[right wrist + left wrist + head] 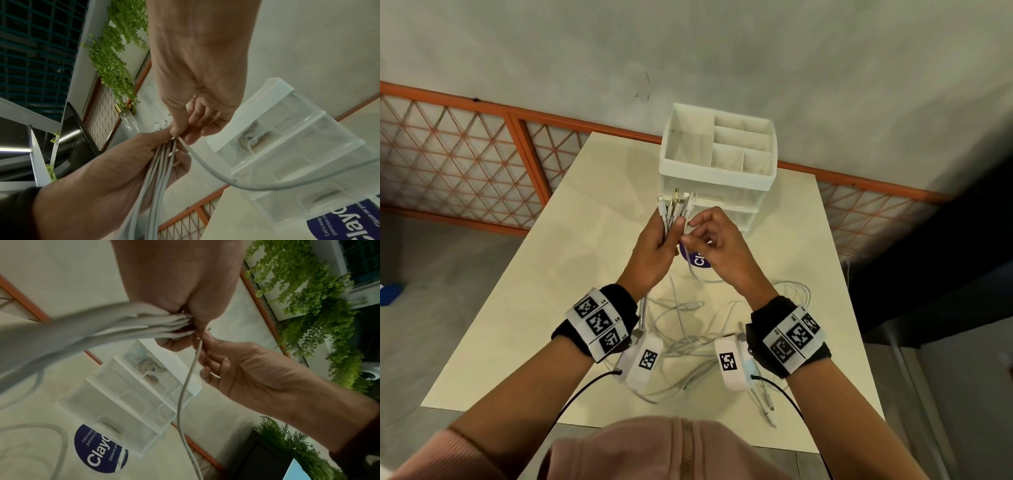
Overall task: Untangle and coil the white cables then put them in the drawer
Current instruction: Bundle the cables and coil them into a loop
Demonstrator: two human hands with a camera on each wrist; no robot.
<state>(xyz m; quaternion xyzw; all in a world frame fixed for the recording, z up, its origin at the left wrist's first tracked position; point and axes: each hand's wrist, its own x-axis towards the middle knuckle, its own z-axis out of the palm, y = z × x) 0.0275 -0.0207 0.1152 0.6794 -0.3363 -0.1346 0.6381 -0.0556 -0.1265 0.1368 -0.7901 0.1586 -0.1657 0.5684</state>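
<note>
Left hand is clamped around a bunch of white cables that fan out toward the camera, pretty blurry. Right hand pinches one cable just below that bunch; it hangs down past the clear drawer unit. Blue sticker on the surface, ferns behind.

We saw a pale table filling the middle of the head view, with a round blue sticker on its top, white lettering across it. Behind the table an orange-framed lattice fence ran from the left edge to the right edge, under a grey wall. In the wrist views, green ferns hung at the upper right and a dark monitor stood at the left.
</note>
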